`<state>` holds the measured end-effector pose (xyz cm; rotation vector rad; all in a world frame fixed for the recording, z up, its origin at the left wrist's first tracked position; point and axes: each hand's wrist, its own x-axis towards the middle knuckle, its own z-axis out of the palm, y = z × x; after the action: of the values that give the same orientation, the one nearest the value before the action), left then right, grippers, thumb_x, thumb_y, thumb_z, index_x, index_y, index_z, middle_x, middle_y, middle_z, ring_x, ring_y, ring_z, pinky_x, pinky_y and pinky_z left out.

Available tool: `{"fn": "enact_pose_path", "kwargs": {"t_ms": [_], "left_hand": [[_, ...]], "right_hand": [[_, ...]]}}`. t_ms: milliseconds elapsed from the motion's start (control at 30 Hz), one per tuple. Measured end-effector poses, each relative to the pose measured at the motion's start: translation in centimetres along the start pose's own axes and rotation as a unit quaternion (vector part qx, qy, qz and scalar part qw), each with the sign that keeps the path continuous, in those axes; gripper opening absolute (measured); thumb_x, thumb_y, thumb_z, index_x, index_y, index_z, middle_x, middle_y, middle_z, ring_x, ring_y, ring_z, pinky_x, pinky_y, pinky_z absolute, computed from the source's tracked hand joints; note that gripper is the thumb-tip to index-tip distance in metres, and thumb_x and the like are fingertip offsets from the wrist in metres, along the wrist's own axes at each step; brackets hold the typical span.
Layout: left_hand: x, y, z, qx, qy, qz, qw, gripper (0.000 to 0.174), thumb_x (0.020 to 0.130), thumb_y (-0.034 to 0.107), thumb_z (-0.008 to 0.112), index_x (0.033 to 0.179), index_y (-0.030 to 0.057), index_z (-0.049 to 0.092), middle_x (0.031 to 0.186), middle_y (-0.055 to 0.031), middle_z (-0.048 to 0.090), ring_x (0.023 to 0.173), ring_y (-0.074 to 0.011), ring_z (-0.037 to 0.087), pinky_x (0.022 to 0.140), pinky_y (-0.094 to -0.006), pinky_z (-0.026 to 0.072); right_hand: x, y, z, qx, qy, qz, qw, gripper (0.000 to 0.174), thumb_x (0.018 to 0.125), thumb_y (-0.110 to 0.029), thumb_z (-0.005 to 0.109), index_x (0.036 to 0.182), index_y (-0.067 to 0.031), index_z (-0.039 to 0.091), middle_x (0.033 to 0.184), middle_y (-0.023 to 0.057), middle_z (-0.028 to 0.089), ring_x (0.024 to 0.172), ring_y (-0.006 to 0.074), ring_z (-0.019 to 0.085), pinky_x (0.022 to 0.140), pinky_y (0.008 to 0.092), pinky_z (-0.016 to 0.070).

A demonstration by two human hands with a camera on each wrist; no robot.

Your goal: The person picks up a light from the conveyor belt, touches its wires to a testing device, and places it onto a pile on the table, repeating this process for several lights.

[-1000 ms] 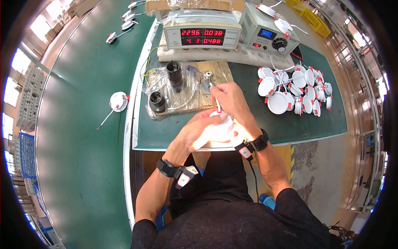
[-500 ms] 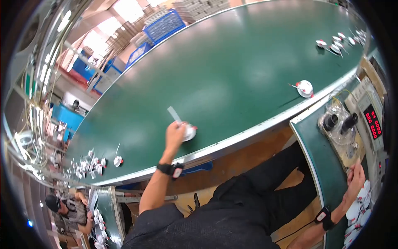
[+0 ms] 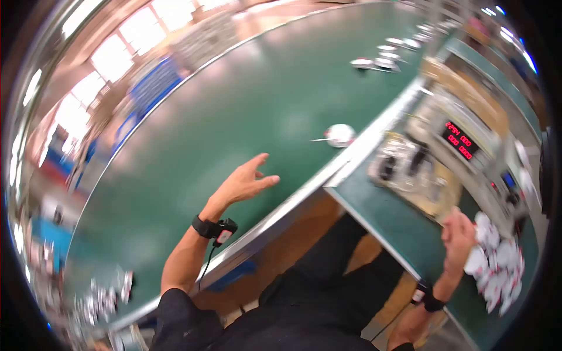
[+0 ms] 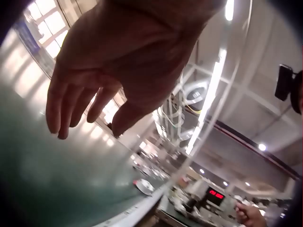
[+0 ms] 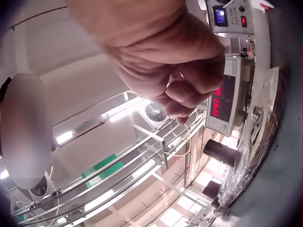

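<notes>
My left hand (image 3: 243, 180) hovers above the green belt table, thumb apart from the fingers and holding nothing. In the left wrist view the same hand (image 4: 118, 71) shows a bare palm and hanging fingers. One white round downlight (image 3: 341, 136) with a lead lies on the belt, off to the right of that hand. My right hand (image 3: 458, 237) is by the near corner of the wooden board (image 3: 439, 196), beside a heap of white downlights (image 3: 497, 263). Its fingers (image 5: 182, 97) hang loosely bent in the right wrist view, with nothing visible between them.
Black cylindrical sockets (image 5: 220, 151) stand on the plastic-wrapped board. Behind it are a meter (image 3: 458, 139) with red digits and a control box (image 3: 510, 187). More downlights lie at the belt's far end (image 3: 386, 55) and lower left (image 3: 102, 298). A metal edge (image 3: 304, 193) borders the belt.
Both hands were on a lit downlight over the bench. The left hand then carried a downlight to the belt and has since let go. The right hand stayed by the board; the head turned left.
</notes>
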<state>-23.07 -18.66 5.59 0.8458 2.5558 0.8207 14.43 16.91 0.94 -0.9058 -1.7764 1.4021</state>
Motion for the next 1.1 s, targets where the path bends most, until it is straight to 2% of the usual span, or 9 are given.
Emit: {"fn": "enact_pose_path", "kwargs": {"t_ms": [167, 233, 333, 500, 567, 633, 767, 900, 1100], "left_hand": [[15.1, 2.1, 9.0, 0.0, 0.076, 0.03, 0.997, 0.081, 0.091, 0.058, 0.066, 0.138, -0.007, 0.054, 0.127, -0.0295, 0.064, 0.12, -0.0372, 0.063, 0.098, -0.0449, 0.0511], [17.7, 2.9, 11.0, -0.05, 0.068, 0.112, 0.99, 0.061, 0.094, 0.044, 0.067, 0.132, -0.0041, 0.06, 0.119, -0.0284, 0.068, 0.111, -0.0367, 0.065, 0.096, -0.0413, 0.0509], [18.0, 3.7, 12.4, -0.115, 0.02, 0.199, 0.973, 0.045, 0.095, 0.026, 0.068, 0.131, -0.0009, 0.062, 0.118, -0.0246, 0.069, 0.103, -0.0316, 0.067, 0.093, -0.0375, 0.0509], [17.0, 3.0, 12.7, -0.151, 0.019, 0.247, 0.957, 0.042, 0.102, 0.029, 0.058, 0.123, -0.0066, 0.065, 0.125, -0.022, 0.068, 0.124, -0.0287, 0.059, 0.108, -0.0346, 0.0415], [14.0, 5.6, 10.4, -0.201, -0.016, 0.085, 0.976, 0.045, 0.104, 0.032, 0.054, 0.117, -0.0092, 0.068, 0.115, -0.009, 0.071, 0.107, -0.0158, 0.065, 0.093, -0.0279, 0.0498], [11.5, 6.5, 9.6, -0.315, 0.002, 0.129, 0.94, 0.047, 0.107, 0.032, 0.052, 0.129, -0.0085, 0.062, 0.108, -0.0095, 0.071, 0.1, -0.0158, 0.066, 0.087, -0.0289, 0.0528], [2.9, 13.6, 5.9, -0.177, -0.26, 0.321, 0.893, 0.024, 0.106, 0.015, 0.05, 0.107, -0.0028, 0.066, 0.134, -0.0194, 0.061, 0.119, -0.0263, 0.06, 0.103, -0.0398, 0.0463], [-2.7, 18.7, 7.6, -0.037, -0.488, 0.302, 0.818, 0.029, 0.106, 0.02, 0.054, 0.121, -0.0019, 0.065, 0.121, -0.0161, 0.067, 0.111, -0.026, 0.062, 0.098, -0.037, 0.0479], [-3.8, 18.2, 13.1, -0.192, -0.482, 0.328, 0.79, 0.03, 0.105, 0.019, 0.056, 0.123, -0.0035, 0.064, 0.103, -0.0107, 0.071, 0.091, -0.0144, 0.061, 0.082, -0.0326, 0.0498]], "right_hand": [[-3.0, -3.6, 0.5, 0.024, 0.004, 0.058, 0.998, 0.035, 0.104, -0.026, 0.061, 0.079, -0.003, 0.065, 0.056, -0.0034, 0.052, 0.049, 0.0022, 0.041, 0.046, 0.0211, 0.0266], [-3.3, -3.7, 0.7, 0.011, 0.012, 0.044, 0.999, 0.037, 0.104, -0.029, 0.059, 0.077, -0.0038, 0.065, 0.054, -0.0033, 0.052, 0.046, 0.0015, 0.04, 0.042, 0.0198, 0.0253], [-3.2, -4.9, 1.1, 0.005, -0.006, 0.067, 0.998, 0.035, 0.102, -0.026, 0.063, 0.079, -0.0015, 0.068, 0.058, -0.0026, 0.054, 0.052, 0.0027, 0.045, 0.048, 0.0226, 0.0309], [-3.3, -5.9, 4.5, -0.013, -0.054, 0.024, 0.998, 0.036, 0.101, -0.029, 0.063, 0.08, -0.0007, 0.07, 0.059, -0.001, 0.057, 0.056, 0.0045, 0.05, 0.051, 0.0243, 0.0369], [-3.8, -7.1, 5.3, -0.034, -0.078, 0.012, 0.996, 0.032, 0.1, -0.028, 0.065, 0.083, -0.0004, 0.07, 0.06, 0.001, 0.058, 0.058, 0.0047, 0.053, 0.054, 0.0253, 0.0415], [-4.7, -7.8, 5.8, -0.008, -0.078, -0.022, 0.997, 0.026, 0.099, -0.026, 0.067, 0.091, -0.0012, 0.071, 0.068, 0.0046, 0.063, 0.06, 0.0088, 0.057, 0.058, 0.0275, 0.0471], [-5.5, -9.9, 7.4, -0.057, -0.043, -0.193, 0.979, 0.024, 0.096, -0.02, 0.069, 0.111, -0.0016, 0.07, 0.102, 0.0119, 0.07, 0.085, 0.0252, 0.065, 0.077, 0.0338, 0.0529], [-6.0, -9.4, 8.9, -0.087, -0.105, -0.326, 0.936, 0.025, 0.094, -0.017, 0.069, 0.113, -0.0004, 0.07, 0.108, 0.013, 0.07, 0.1, 0.0342, 0.063, 0.089, 0.0409, 0.0514], [-8.4, -8.2, 6.7, -0.041, -0.085, -0.281, 0.955, 0.015, 0.091, -0.009, 0.073, 0.102, 0.0004, 0.073, 0.096, 0.0096, 0.072, 0.089, 0.0268, 0.065, 0.08, 0.0358, 0.052]]}}
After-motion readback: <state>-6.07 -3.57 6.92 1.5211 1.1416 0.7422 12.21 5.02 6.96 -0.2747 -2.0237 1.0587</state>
